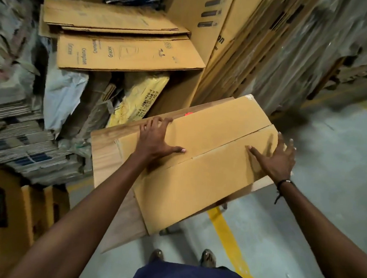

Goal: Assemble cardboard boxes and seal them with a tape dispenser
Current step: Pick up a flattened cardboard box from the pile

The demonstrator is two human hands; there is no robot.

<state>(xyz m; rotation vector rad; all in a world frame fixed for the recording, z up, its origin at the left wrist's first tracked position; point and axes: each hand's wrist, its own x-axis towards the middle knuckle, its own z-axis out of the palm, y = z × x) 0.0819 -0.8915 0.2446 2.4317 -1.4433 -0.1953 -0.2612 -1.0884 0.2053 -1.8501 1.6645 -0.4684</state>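
Head view, and the edges are pretty smeared: the stacks on the left and the wrapped pile (314, 50) far right are blurry, and the print on the flat cartons (127, 54) is only partly readable. Something orange (188, 114) peeks out past the box's far edge, can't tell what it is. The box (198, 168) sits in the middle on a wooden table (103, 155), flaps closed with the seam running across. Left hand (156, 140) is flat on the far flap, fingertips curling over its far edge. Right hand (279, 158) is spread open at the right end, thumb on the seam, not gripping.
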